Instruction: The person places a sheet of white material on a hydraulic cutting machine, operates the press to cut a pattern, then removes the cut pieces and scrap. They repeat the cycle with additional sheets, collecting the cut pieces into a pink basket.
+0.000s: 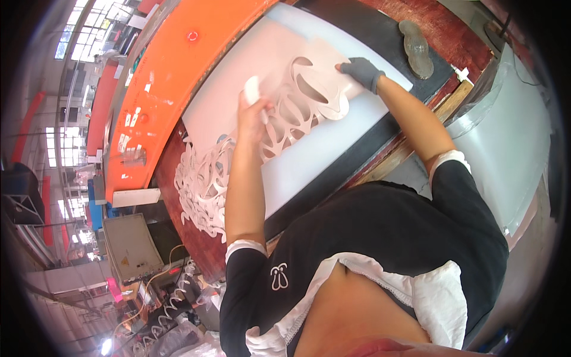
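A pale cream sheet [241,68] with rows of cut-out holes lies across a white cutting board [333,152]. My left hand [254,116], bare, is raised over the sheet's perforated part and closed around small white pieces [252,90], blurred by motion. My right hand [361,72], in a dark grey fingerless glove, pinches the sheet near its right end, with a bare fingertip showing. Around large oval openings, the sheet's cut strip [339,107] curls up between my hands. A tangled heap of cut-out scrap [199,190] hangs over the board's left side, beside my left forearm.
An orange machine beam [166,77] with a red button spans the far left side. A grey sole-shaped piece [416,50] lies on the black surface at far right. Clear plastic sheeting [505,137] covers something at right. A grey box [132,247] and coiled cable stand lower left.
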Demonstrator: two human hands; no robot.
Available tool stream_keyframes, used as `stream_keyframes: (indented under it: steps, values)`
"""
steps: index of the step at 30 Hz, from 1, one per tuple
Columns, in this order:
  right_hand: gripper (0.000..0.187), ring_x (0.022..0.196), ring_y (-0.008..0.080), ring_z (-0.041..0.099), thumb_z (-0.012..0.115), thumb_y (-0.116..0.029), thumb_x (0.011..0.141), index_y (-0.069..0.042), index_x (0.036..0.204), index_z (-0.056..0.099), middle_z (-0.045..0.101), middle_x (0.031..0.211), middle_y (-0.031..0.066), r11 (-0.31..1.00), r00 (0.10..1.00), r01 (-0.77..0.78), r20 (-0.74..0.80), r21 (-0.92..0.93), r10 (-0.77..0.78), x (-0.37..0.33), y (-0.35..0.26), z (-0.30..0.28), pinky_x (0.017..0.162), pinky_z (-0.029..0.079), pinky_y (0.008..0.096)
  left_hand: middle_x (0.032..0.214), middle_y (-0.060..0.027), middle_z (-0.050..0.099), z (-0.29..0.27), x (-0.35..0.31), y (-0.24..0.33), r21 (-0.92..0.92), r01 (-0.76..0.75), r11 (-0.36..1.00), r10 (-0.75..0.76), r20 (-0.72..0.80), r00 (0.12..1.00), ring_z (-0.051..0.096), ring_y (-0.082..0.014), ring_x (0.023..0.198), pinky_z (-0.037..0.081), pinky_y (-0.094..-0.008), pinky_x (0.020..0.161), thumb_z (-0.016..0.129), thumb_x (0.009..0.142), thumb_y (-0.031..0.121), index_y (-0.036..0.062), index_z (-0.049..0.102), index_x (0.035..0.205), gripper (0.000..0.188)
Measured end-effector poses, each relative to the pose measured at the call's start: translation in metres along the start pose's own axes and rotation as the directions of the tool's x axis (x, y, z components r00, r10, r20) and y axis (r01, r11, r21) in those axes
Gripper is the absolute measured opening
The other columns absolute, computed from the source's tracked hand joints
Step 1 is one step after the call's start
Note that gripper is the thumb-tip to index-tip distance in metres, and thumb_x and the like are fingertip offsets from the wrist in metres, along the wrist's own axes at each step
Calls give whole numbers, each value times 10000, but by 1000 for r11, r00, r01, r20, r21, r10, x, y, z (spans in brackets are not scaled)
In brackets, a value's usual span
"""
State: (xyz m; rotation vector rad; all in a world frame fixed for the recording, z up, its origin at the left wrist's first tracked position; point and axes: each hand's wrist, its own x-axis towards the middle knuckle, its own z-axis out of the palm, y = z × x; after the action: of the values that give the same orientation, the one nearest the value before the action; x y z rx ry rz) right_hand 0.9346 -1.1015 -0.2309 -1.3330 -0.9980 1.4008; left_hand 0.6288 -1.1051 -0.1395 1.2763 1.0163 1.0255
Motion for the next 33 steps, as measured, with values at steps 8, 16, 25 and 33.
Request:
stream_keyframes:
  steps: [8, 16, 25, 33]
  values:
    - [491, 828, 215, 607, 629, -331, 746, 41, 1066, 601, 633, 966, 135, 997, 997, -48, 55, -67, 52, -9, -4, 2, 751, 467, 322, 1120, -119, 533, 103, 21, -9, 835, -410, 366, -51, 458, 887, 565, -252, 935, 470, -337, 756, 688, 659, 63, 114, 507, 1187, 561]
    - [455, 873, 234, 602, 632, -342, 719, -19, 1040, 640, 635, 993, 126, 981, 1000, -21, -2, -193, 21, -6, -5, 4, 779, 460, 335, 1077, -108, 543, 104, 40, -7, 767, -641, 29, -136, 639, 757, 536, -279, 972, 437, -357, 833, 669, 663, 46, 107, 613, 992, 339]
    - [438, 855, 227, 604, 627, -337, 717, -31, 1031, 648, 642, 979, 113, 969, 999, -30, -42, -246, 20, 2, -6, 5, 756, 462, 324, 843, -125, 543, 81, -1, 7, 365, -247, 898, 199, 164, 966, 547, -259, 812, 434, -419, 765, 618, 769, 108, 33, 477, 1031, 307]
    - [430, 753, 202, 619, 661, -315, 735, 16, 1008, 631, 649, 910, 125, 983, 997, -48, -63, -178, 37, 3, -6, 4, 682, 494, 325, 847, -102, 538, 110, -26, -54, 647, -762, 14, 311, 722, 618, 526, -294, 814, 395, -436, 709, 699, 686, 178, 67, 546, 952, 327]
